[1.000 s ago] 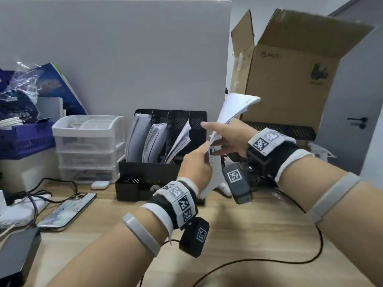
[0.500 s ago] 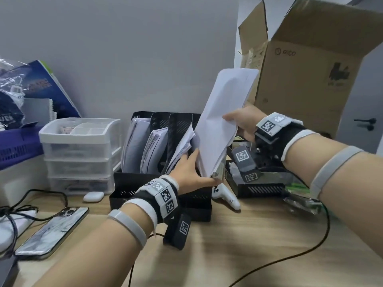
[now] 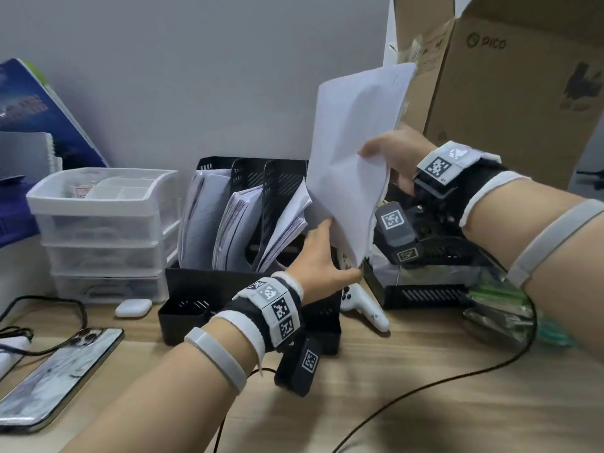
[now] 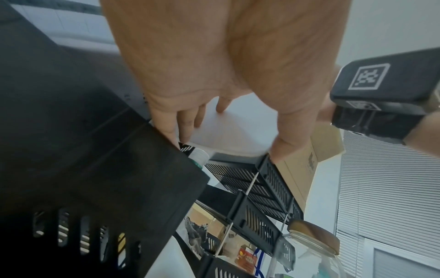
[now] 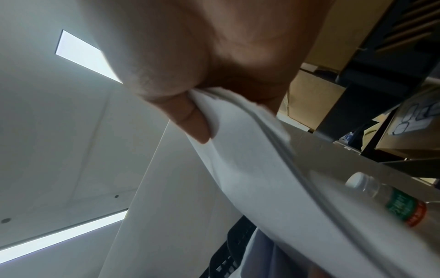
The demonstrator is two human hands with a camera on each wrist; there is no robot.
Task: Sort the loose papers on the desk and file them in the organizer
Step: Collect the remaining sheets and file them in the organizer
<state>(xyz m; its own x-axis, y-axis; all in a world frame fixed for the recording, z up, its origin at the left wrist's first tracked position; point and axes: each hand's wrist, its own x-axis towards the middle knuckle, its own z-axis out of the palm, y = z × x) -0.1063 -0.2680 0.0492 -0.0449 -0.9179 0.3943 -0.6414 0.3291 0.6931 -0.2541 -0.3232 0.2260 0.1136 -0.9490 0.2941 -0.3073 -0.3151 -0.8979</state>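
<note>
White papers [image 3: 351,158] held upright just right of the black organizer [image 3: 242,243] | right hand [image 3: 392,161] pinches their right edge | left hand [image 3: 322,256] grips the bottom edge | organizer's 3 slots already hold papers

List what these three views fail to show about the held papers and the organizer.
- Printed side of the papers: head view shows only blank backs.
- Fingers of the right hand: behind the sheets; its wrist view shows only the thumb.
- Rightmost slot of the organizer: covered by the papers and the left hand.
- Filed sheets' text: too small.
</note>
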